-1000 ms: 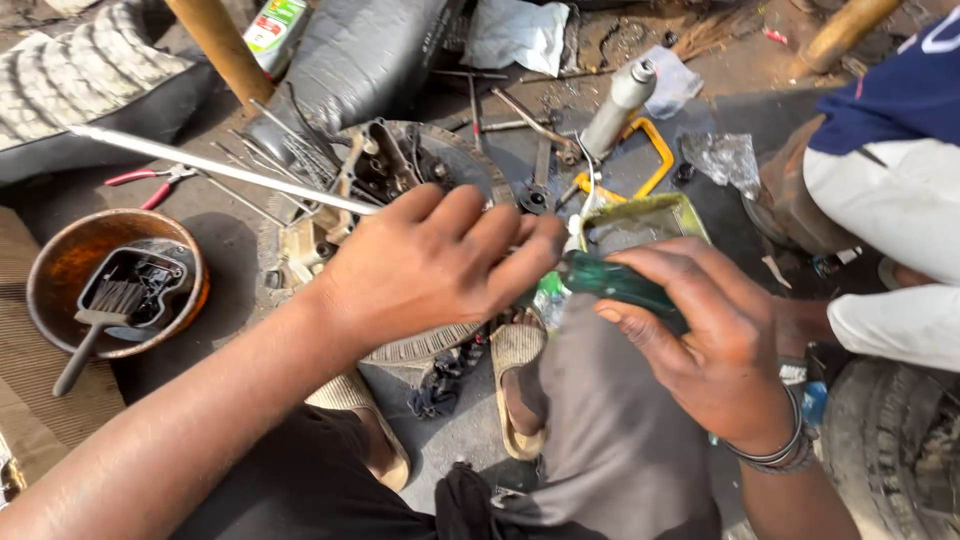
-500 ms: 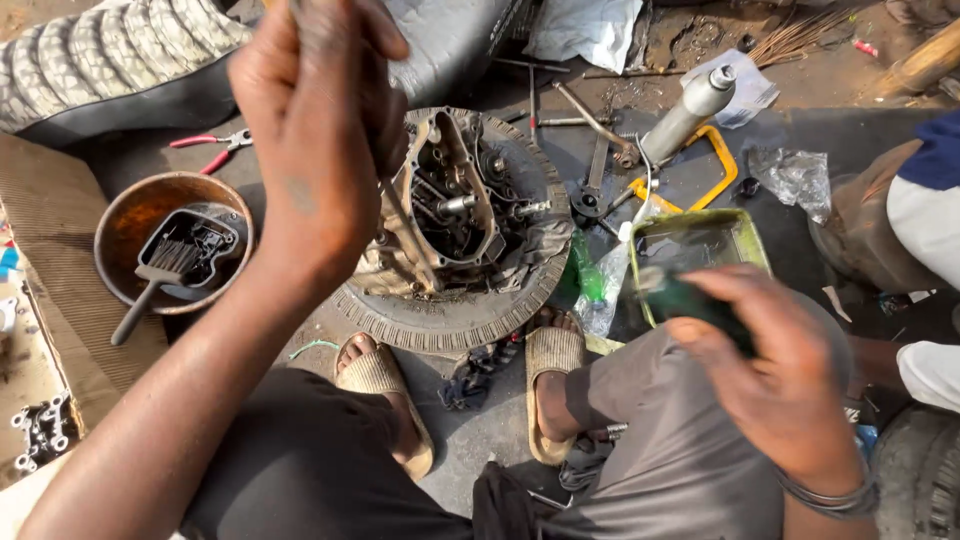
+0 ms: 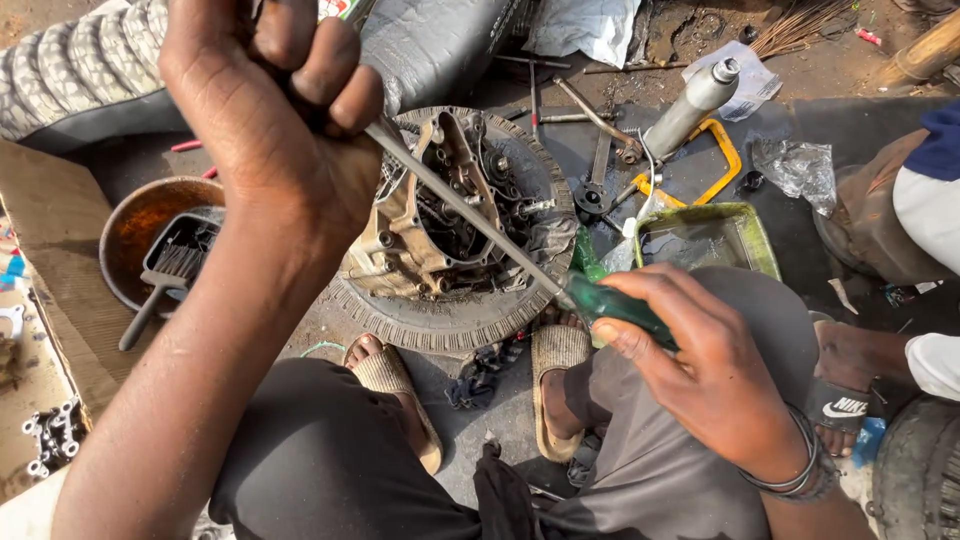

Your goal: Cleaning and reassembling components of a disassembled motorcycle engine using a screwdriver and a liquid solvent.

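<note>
The right hand (image 3: 715,375) has its fingers clamped on the green handle of the screwdriver (image 3: 520,255), and the left hand (image 3: 270,110) has its fingers closed around the far end of the steel shaft. The screwdriver slants above the engine case (image 3: 440,215), which sits on a tyre (image 3: 470,315) on the ground. A rusty bowl (image 3: 135,225) holding a brush (image 3: 165,280) lies left of the tyre; a green tray (image 3: 755,235) lies right of it.
</note>
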